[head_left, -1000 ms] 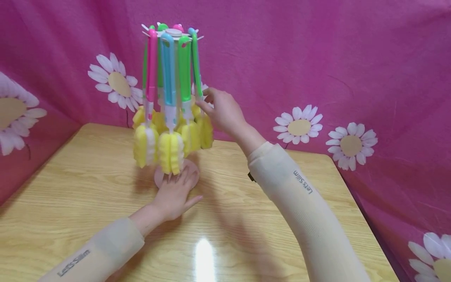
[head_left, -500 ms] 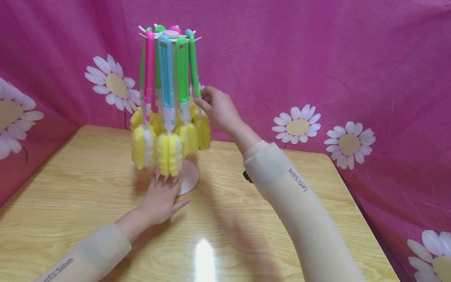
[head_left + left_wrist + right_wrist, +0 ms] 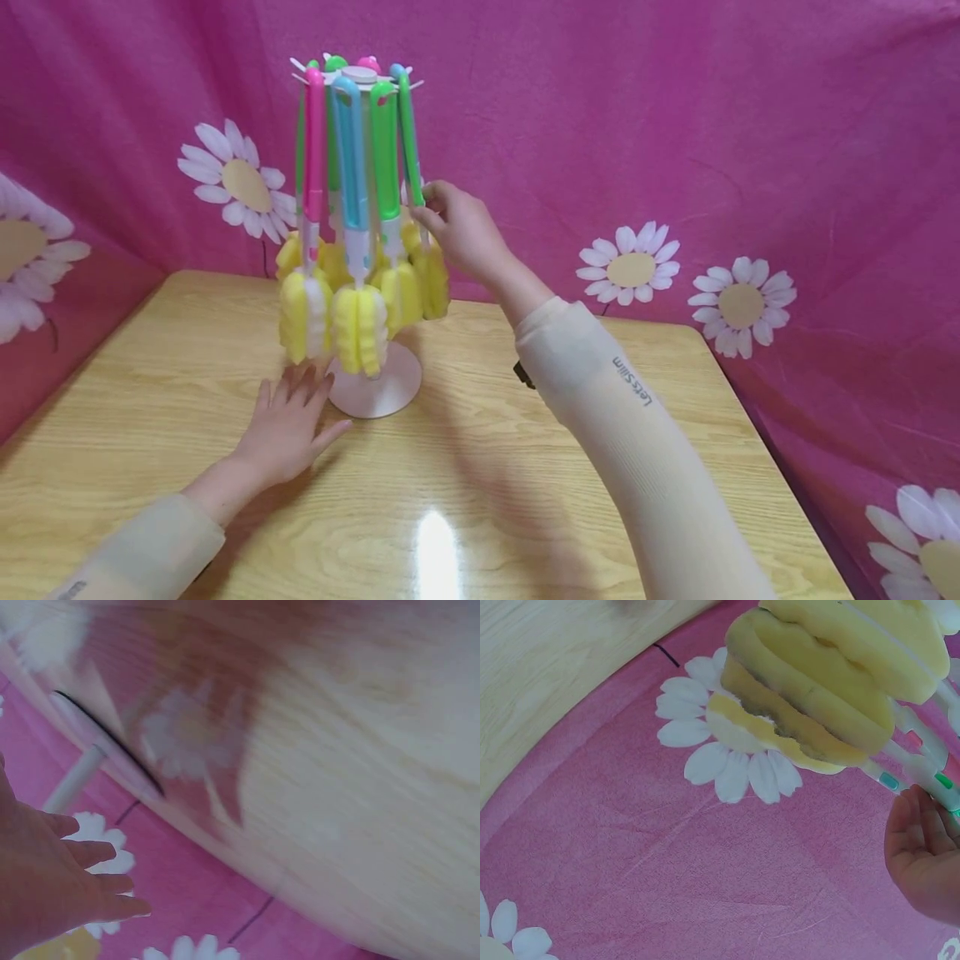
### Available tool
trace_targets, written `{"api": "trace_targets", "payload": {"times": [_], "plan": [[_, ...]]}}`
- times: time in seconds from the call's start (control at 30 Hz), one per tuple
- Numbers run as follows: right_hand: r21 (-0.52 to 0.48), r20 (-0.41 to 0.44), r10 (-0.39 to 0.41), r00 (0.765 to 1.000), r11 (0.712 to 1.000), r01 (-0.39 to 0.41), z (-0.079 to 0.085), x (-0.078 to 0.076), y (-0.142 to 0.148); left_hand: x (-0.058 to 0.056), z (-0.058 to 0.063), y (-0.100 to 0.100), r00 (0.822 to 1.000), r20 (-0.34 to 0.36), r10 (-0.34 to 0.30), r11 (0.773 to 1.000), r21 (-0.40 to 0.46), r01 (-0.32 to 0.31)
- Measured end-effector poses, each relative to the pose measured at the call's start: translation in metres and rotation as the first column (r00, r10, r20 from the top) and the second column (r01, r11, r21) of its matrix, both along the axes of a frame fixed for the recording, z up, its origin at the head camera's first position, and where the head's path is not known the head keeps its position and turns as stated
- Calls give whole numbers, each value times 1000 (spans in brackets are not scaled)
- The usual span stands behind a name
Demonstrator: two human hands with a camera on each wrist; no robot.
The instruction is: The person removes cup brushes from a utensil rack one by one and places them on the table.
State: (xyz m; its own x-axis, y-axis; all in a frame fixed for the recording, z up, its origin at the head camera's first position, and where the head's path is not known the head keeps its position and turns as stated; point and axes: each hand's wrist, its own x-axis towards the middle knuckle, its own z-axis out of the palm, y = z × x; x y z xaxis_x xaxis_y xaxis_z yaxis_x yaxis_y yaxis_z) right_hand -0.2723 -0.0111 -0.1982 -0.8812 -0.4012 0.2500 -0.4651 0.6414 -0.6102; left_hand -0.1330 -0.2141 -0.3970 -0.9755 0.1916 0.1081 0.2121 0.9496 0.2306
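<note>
Several sponge bottle brushes with pink, blue and green handles hang yellow heads down from the white top of a rotating stand, whose round base (image 3: 375, 392) sits on the table. My right hand (image 3: 468, 229) pinches a green-handled sponge brush (image 3: 409, 142) at the right side of the stand, low on its handle. In the right wrist view its yellow sponge head (image 3: 810, 690) shows beyond the fingers. My left hand (image 3: 281, 433) is left of the base, fingers spread over the wood and apart from it. The left wrist view shows the same hand (image 3: 60, 877) with fingers extended.
The wooden table (image 3: 525, 475) is backed on its far side by a pink cloth (image 3: 675, 125) printed with white daisies. Nearest the front hangs a blue-handled brush (image 3: 352, 167), with a pink one (image 3: 315, 150) to its left.
My left hand has come off the base and moved left and toward me. The right hand has stayed at the green-handled brush, its fingers closing in on the handle.
</note>
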Motion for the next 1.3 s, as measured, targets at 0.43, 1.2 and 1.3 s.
{"api": "trace_targets", "payload": {"times": [0.43, 1.2, 1.3], "plan": [[-54, 29, 22, 999, 998, -20, 2, 2, 15, 0, 0, -10, 999, 17, 37, 999, 2, -37], [-159, 13, -71, 997, 985, 72, 3, 7, 54, 2, 6, -4, 1000, 10, 21, 1000, -5, -21], [-137, -4, -75, 997, 988, 74, -2, 6, 63, 3, 6, -3, 1000, 2, 20, 1000, -8, -20]]}}
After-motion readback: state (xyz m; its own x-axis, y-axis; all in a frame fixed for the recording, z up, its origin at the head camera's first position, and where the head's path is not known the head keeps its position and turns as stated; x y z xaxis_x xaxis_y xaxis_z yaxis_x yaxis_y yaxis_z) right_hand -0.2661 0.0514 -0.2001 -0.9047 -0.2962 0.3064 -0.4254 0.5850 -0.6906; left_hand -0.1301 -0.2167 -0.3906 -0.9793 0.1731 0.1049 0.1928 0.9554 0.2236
